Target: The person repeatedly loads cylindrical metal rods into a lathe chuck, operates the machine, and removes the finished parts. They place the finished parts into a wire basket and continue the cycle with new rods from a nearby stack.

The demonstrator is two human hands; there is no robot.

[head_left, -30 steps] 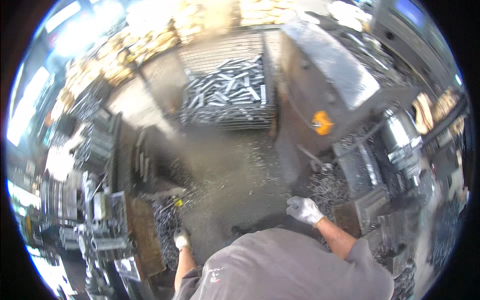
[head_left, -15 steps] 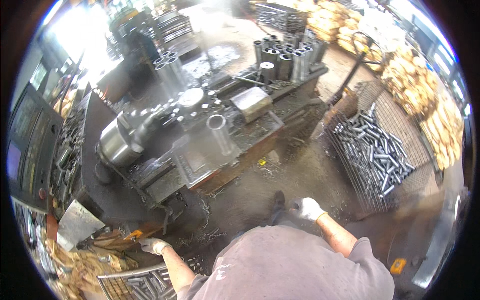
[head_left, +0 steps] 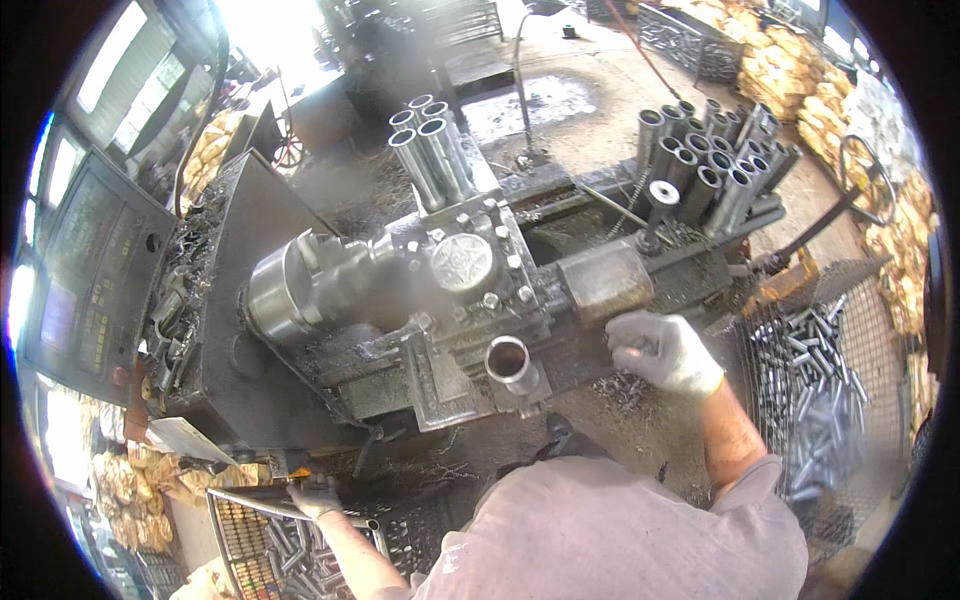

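My right hand [head_left: 668, 352], in a pale work glove, is raised beside the front of the lathe. Its fingers are loosely bent, with a gap at the thumb, and nothing shows in them. Just beyond it is a worn metal block [head_left: 605, 280] on the machine. A short upright metal tube [head_left: 510, 362] stands on the lathe's near side, left of that hand. My left hand [head_left: 316, 496], also gloved, is low on the left above the rim of a wire basket [head_left: 225, 545] of metal tubes, near a small orange item [head_left: 300, 473]. Its fingers are blurred.
The lathe chuck [head_left: 285, 290] and tool post [head_left: 463, 262] stand ahead, with a control panel [head_left: 95, 290] at left. Upright tubes [head_left: 740, 190] crowd the machine's far right; several more [head_left: 430, 150] stand behind the tool post. A mesh bin [head_left: 900, 370] of small tubes is at right.
My right hand has risen forward from beside my body to the lathe's front. My left hand remains low at the left, now over the basket rim. The view has shifted, showing the machine lower and farther right.
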